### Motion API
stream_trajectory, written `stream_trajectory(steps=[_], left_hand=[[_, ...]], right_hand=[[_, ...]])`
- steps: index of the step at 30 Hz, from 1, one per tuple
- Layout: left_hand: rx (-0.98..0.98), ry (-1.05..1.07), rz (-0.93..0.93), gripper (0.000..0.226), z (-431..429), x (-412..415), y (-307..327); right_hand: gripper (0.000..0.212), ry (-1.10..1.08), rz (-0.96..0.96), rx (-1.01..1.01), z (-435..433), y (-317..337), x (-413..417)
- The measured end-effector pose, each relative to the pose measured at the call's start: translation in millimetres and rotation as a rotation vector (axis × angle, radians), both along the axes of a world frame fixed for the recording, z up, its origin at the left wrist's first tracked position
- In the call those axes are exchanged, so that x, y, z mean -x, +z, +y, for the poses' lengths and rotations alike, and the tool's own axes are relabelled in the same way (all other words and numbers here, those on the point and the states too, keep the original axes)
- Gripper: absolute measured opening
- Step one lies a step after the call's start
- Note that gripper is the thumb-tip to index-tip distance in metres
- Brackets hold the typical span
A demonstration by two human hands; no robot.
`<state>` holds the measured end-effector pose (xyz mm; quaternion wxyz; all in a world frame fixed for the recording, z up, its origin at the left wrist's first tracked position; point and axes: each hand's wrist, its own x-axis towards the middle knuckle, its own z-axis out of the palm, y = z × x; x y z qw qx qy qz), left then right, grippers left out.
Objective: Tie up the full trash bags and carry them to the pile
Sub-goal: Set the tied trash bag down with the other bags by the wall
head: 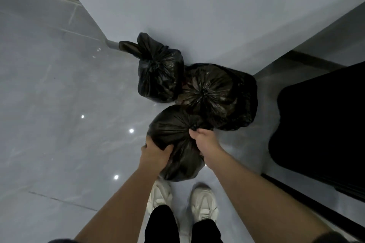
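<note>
both hands are on the near bag, a full black trash bag just ahead of the person's white shoes. the right hand clenches the bag's gathered neck, fingers curled round the bunched plastic, which pulls creases across the top. the left hand grasps the bag's left side, with the fingers dug into the plastic. whether the bag rests on the floor or hangs just above it cannot be told.

two more black bags sit beyond it against the pale wall. the mid bag lies just behind the near bag and seems to touch it, its top pulled to a tight centre. the far bag leans beside the mid bag, touching it, with two knotted ears sticking up. the floor is glossy grey tile with small light spots. a large dark shape fills the right side; what it is cannot be told.
</note>
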<state>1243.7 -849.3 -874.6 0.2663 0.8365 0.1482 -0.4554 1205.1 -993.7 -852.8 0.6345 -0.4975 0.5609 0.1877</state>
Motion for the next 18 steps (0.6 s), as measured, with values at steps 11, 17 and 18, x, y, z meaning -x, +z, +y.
stream_trajectory(steps=[11, 17, 18], left_hand=[[0.160, 0.480, 0.076, 0.120, -1, -16, -91], [0.107, 0.741, 0.216, 0.123, 1, -13, -100], [0.109, 0.760, 0.221, 0.114, 2, -10, -102]], right_hand=[[0.010, -0.099, 0.122, 0.242, -29, -88, 17], [0.058, -0.418, 0.206, 0.001, -66, -119, 17], [0.062, -0.414, 0.166, -0.059, -69, -124, 14]])
